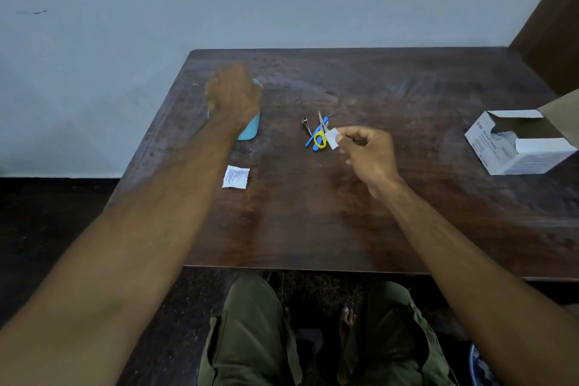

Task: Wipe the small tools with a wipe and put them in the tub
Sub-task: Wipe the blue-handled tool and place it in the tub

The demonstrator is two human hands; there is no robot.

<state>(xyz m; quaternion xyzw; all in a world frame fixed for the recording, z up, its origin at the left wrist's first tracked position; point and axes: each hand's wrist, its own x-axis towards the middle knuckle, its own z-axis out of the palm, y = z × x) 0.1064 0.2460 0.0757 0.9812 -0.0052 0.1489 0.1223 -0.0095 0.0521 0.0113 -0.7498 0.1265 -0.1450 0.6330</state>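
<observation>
Dark brown wood, scuffed and streaked, makes up the table (391, 197) at which a person sits, green trousers (250, 338) showing below its near edge. The left hand (233, 97) reaches out over a light blue tub (250, 130) near the table's left edge and covers most of it; the hand is blurred, and I cannot tell whether its fingers grip anything or lie slack. The right hand (368, 152) pinches a small white wipe (332, 138) between thumb and fingertips, holding it just beside the small tools in the middle of the table. There, a pair of small scissors (321, 131) with yellow finger loops lies across a slim blue-handled tool (315, 135), and metal tweezers (306, 125) lie just to their left. Nearer the person, between the tub and the table's front edge, a torn white wipe sachet (235, 177) with printed text lies flat. Well apart, at the right edge, stands an open white box of alcohol swabs (517, 147), its flap up.
</observation>
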